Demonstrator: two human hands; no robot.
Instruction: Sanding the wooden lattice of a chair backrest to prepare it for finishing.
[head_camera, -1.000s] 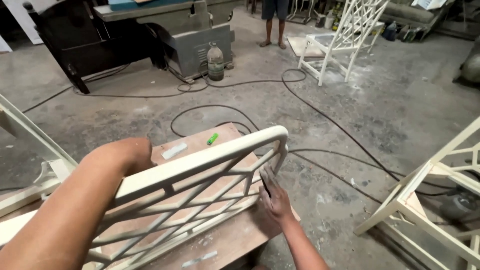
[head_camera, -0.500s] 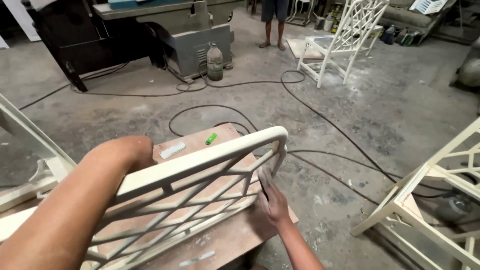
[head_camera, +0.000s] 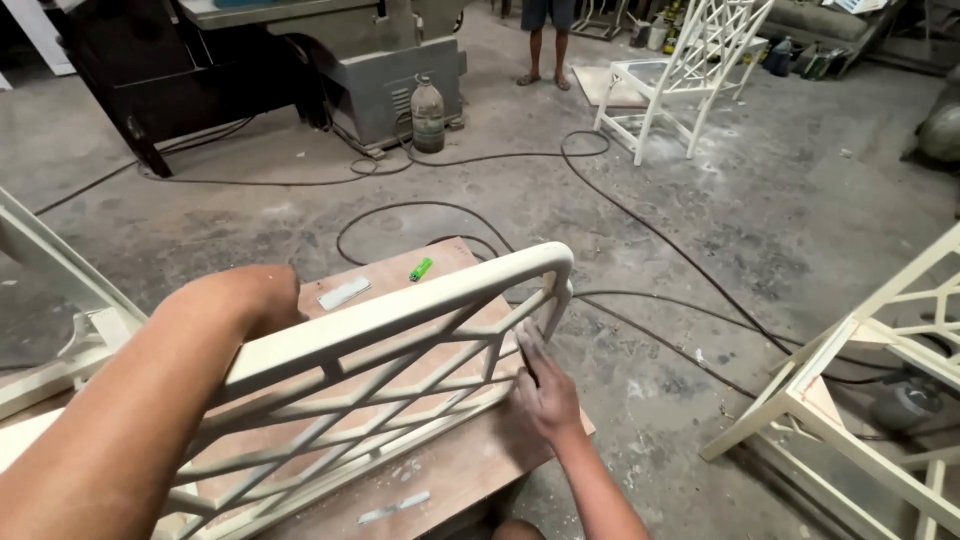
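Two things mark the change over the last second: your right hand (head_camera: 543, 385) has slid a little lower along the end post of the cream lattice frame (head_camera: 400, 345), and the view has tipped down slightly. Starting at your left, the left forearm (head_camera: 150, 400) lies across the frame's top rail just as before; the left hand itself is hidden behind the rail, so you cannot tell whether it is open or closed. The frame stands tilted on the brown board (head_camera: 460, 470), its rounded corner toward the floor cables (head_camera: 640, 235). On the board beyond it lie a grey strip (head_camera: 344, 293) and a small green object (head_camera: 421, 268), both unmoved. Your right hand presses flat, fingers extended, with something dark, perhaps sandpaper, against the post, which suggests a rubbing stroke in progress there.
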